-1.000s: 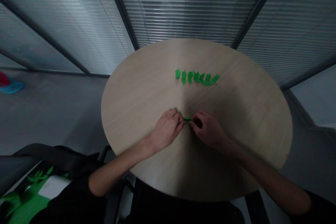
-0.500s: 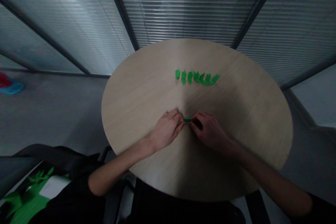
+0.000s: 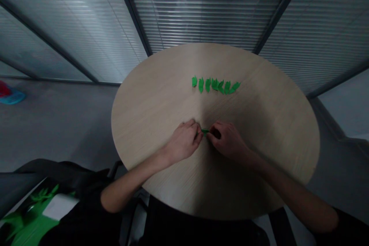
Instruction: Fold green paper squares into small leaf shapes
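A small piece of green paper (image 3: pixel 205 131) is stretched between my two hands, low over the table. Its left end is pinched in the closed fingers of my left hand (image 3: pixel 186 138). The fingertips of my right hand (image 3: pixel 227 138) close on the other end. Only a narrow strip of it shows, so its shape cannot be made out. Farther back, several small green folded paper pieces (image 3: pixel 201 84) lie in a row; those on the right touch or overlap.
Everything on top rests on an oval-looking wooden table (image 3: pixel 150 103). Behind it stand glass panels with blinds (image 3: pixel 201 15). At lower left, a box or bag (image 3: pixel 31 215) holds green items and a white piece. A blue and red object (image 3: pixel 12 95) is on the floor.
The fingers have drawn slightly closer together, and less of the green paper shows between them. The view has shifted a little; the row of pieces lies as before.
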The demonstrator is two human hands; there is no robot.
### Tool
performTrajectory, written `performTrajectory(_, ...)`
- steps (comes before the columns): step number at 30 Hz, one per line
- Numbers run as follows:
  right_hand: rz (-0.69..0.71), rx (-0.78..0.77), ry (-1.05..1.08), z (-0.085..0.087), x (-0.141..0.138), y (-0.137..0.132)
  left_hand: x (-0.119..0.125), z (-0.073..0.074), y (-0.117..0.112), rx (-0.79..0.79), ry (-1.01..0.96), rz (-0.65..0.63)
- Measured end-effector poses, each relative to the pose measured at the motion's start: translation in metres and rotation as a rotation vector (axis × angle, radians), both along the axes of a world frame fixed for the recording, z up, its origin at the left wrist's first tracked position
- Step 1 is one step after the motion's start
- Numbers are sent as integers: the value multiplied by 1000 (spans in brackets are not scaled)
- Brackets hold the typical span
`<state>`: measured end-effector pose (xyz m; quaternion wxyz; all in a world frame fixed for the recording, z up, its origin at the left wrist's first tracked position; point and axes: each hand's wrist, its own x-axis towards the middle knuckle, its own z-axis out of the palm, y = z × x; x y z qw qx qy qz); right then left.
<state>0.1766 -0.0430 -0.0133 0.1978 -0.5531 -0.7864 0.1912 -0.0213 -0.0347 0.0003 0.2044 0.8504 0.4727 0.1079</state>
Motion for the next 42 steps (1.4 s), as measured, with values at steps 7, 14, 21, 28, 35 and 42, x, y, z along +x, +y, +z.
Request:
performTrajectory(7,7,-46,-68,8,-1,4,-2,-3,-2,-20,-97,7)
performTrajectory(14,59,-83,-131,9,2,2,-3,-2,-2,-67,-107,36)
performTrajectory(21,108,-99,-109,8,8,-1,-4,0,-4,-73,-118,31)
performTrajectory(28,108,-90,-98,7,7,-1,-5,-4,-4,-55,-111,7)
performTrajectory(35,79,-106,-117,9,3,-1,0,2,-3,-72,-8,-10)
performTrajectory(42,-35,-139,-35,13,-4,2,5,10,-2,-104,57,21)
